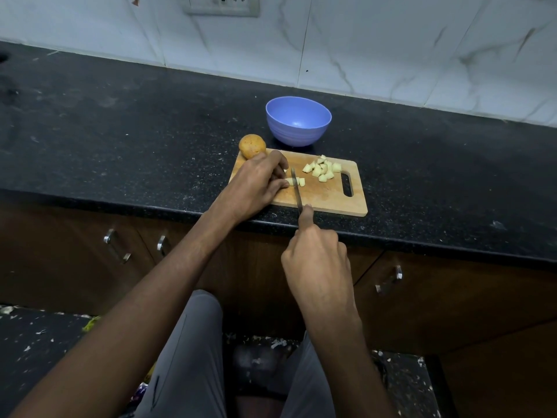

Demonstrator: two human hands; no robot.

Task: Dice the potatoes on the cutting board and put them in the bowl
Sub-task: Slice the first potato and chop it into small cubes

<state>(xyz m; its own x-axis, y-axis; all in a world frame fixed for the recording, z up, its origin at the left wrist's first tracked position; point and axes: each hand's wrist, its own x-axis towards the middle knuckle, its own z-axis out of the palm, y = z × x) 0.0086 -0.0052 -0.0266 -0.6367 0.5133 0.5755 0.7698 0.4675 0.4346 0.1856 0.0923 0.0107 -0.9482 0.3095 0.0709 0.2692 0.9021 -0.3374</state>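
Note:
A wooden cutting board [328, 200] lies at the counter's front edge. My left hand [256, 184] holds down a strip of potato [291, 181] on the board with curled fingers. My right hand [316, 260] grips a knife [297, 190], index finger along its spine, blade down across the strip. A cut piece [301, 182] lies just right of the blade. A heap of diced potato [323, 168] sits near the board's handle slot. A whole unpeeled potato [252, 146] rests at the board's far left corner. The blue bowl [298, 120] stands empty behind the board.
The black speckled counter [120, 140] stretches left and right, backed by a white marble-tiled wall [391, 49] with a socket plate [223, 4]. Brown cabinet doors with metal handles [116, 245] are below the counter edge. My grey-trousered legs are in front.

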